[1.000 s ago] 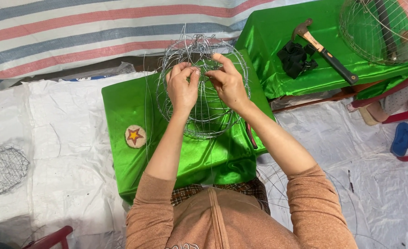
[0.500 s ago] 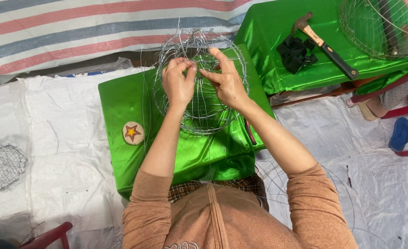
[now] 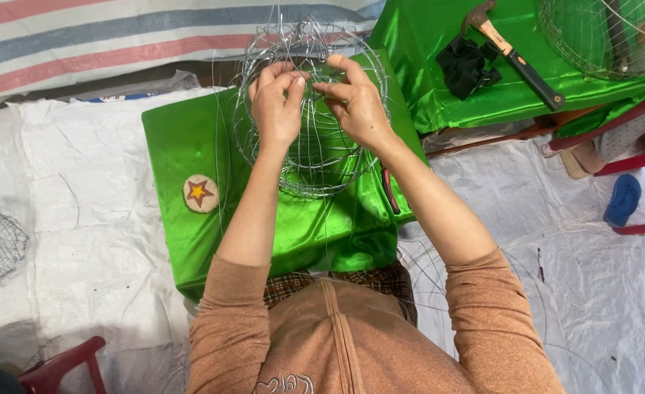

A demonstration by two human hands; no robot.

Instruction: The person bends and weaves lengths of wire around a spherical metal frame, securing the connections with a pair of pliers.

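While both hands pinch thin wire at its 12 o'clock rim, left hand [image 3: 277, 106]; right hand [image 3: 357, 102] | round wire frame [image 3: 315, 157] on glossy green surface [image 3: 184, 153] | hammer [image 3: 516, 55] at 2 o'clock

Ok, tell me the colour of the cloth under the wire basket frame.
Shiny bright green cloth, seen in the head view, beneath the wire basket frame.

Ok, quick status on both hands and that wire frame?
Left hand and right hand both pinching wire frame. Frame over green cloth. Nothing blocking.
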